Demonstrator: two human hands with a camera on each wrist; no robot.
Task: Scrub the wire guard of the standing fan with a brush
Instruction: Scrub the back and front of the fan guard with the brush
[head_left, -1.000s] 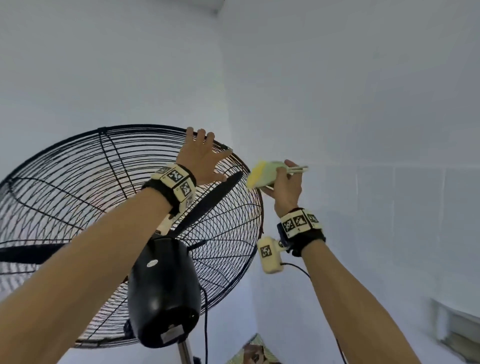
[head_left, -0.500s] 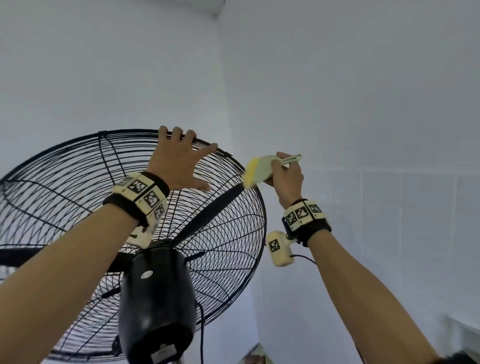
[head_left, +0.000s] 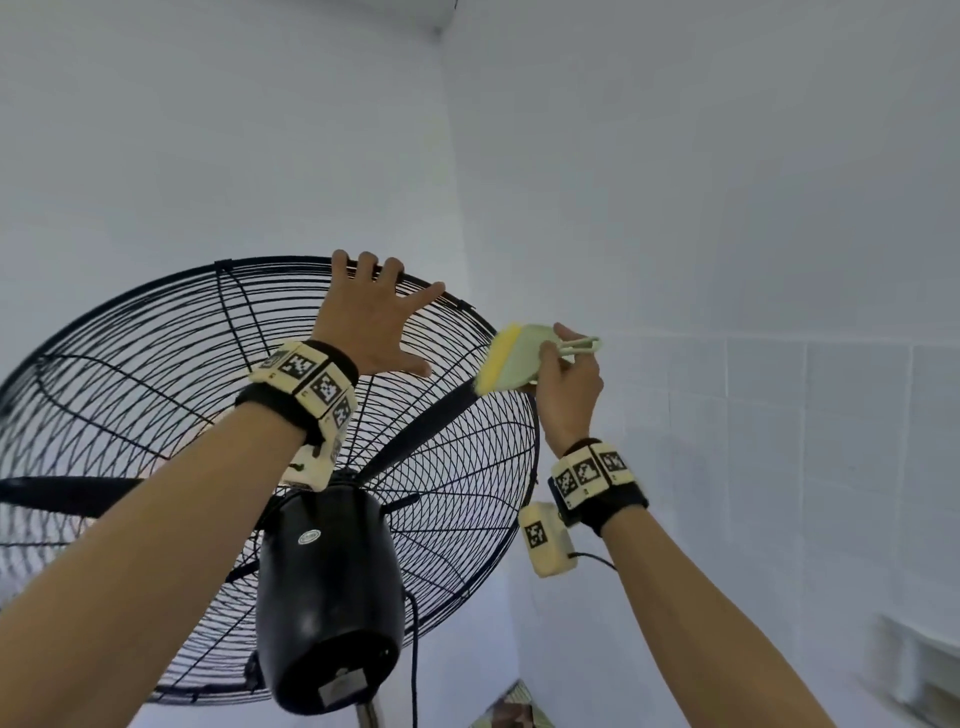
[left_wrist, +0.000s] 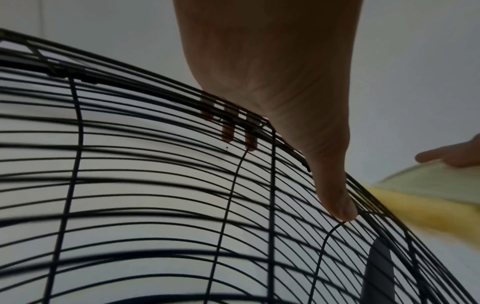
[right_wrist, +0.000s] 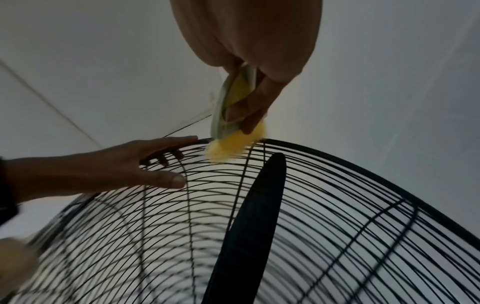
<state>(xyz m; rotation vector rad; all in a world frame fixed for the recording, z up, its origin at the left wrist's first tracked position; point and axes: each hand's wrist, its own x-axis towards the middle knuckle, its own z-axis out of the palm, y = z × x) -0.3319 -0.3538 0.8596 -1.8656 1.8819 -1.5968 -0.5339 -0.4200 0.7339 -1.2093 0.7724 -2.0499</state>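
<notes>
The left hand (head_left: 371, 322) is gripping the wire guard (head_left: 156, 332), its fingers (left_wrist: 250, 139) hooking over the top rim, thumb lying on the wires. Just beside them, the right hand (head_left: 569, 384) is clasping the brush (head_left: 511, 358), whose yellow bristles seem to be touching the rim above a fan blade (right_wrist: 249, 226).

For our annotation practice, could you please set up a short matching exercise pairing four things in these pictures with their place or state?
Things:
1. left hand
2. brush
3. motor housing
4. fan blade

Place or state:
A. inside the wire guard
B. gripped in the right hand, yellow bristles on the guard's rim
C. black, behind the guard's centre
D. fingers over the guard's top rim

Pairs: 1-D, 2-B, 3-C, 4-A
</notes>
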